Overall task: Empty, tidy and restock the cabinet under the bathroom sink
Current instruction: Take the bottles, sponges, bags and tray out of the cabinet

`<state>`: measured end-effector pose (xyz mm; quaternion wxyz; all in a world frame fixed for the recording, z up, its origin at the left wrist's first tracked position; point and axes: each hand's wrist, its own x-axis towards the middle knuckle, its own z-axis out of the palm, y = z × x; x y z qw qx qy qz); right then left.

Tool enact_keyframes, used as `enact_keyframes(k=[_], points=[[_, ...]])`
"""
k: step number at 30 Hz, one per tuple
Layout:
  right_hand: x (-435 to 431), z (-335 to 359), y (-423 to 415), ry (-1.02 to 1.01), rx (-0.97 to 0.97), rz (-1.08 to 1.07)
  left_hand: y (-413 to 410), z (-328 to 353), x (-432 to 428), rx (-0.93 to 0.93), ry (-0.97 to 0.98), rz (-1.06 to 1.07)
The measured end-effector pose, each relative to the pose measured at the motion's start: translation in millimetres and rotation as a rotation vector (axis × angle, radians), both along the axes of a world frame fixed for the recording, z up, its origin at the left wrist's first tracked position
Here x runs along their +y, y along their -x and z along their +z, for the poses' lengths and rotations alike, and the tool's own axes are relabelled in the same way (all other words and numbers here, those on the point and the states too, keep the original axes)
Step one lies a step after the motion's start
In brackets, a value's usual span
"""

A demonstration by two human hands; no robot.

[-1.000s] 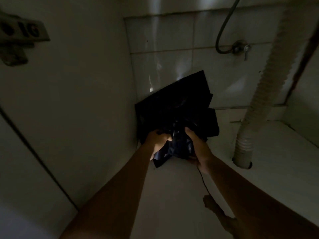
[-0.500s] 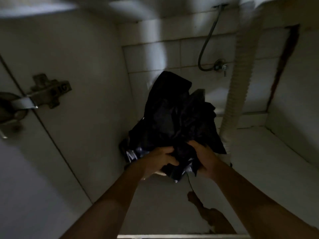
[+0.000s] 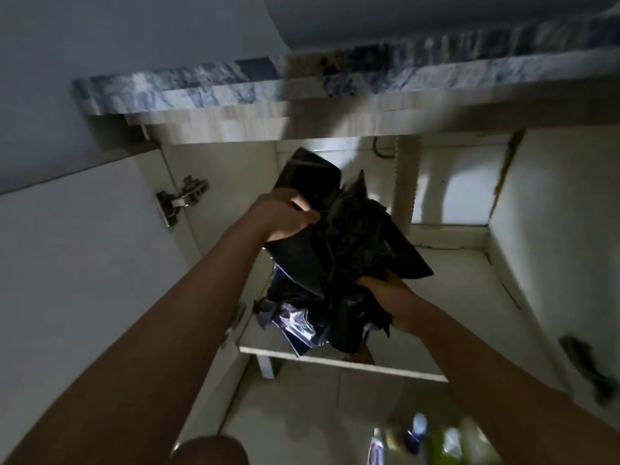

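Left hand [image 3: 285,216] on top, right hand [image 3: 385,297] below, fingers curled tight round the black bags [image 3: 349,243], now pulled out. The cabinet [image 3: 453,283] behind the fingers looks emptied.

1. The bundle of black bags [image 3: 345,243] looks like thin plastic film. It is crumpled, and glossy creases catch the light on its lower folds.
2. The countertop edge [image 3: 208,92] looks like polished stone, veined grey and blue.
3. The hinge [image 3: 183,201] is bare metal — shiny.
4. The drain hose [image 3: 406,182] is pale, ribbed plastic with a matt finish.
5. The cabinet wall [image 3: 553,236] is smooth, matt, off-white board.
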<state>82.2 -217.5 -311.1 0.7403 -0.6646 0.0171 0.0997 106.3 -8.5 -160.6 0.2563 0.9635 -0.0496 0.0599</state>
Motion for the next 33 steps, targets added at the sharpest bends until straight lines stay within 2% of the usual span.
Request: enact_keyframes(k=[3, 6, 9, 14, 19, 23, 27, 33], points=[[16, 11, 31, -0.002, -0.029, 0.109, 34, -29, 11, 0.058, -0.091, 0.025], [24, 11, 51, 0.007, -0.033, 0.162, 59, -55, 30, 0.156, -0.012, -0.006], [32, 10, 66, 0.057, 0.021, 0.210, 74, -72, 42, 0.296, 0.047, 0.051], [37, -31, 87, -0.024, 0.289, 0.230, 92, -114, 47, 0.450, 0.168, 0.091], [52, -105, 114, -0.041, 0.555, 0.277, 105, -199, 69, 0.720, 0.306, 0.125], [67, -168, 149, -0.001, 0.693, 0.313, 129, -253, 84, 0.971, 0.521, 0.078], [91, -217, 172, 0.062, 0.766, 0.179, 145, -312, 95, 0.955, 0.633, 0.083], [117, -257, 182, -0.005, 0.864, 0.100, 147, -373, 119, 0.916, 0.661, 0.135]])
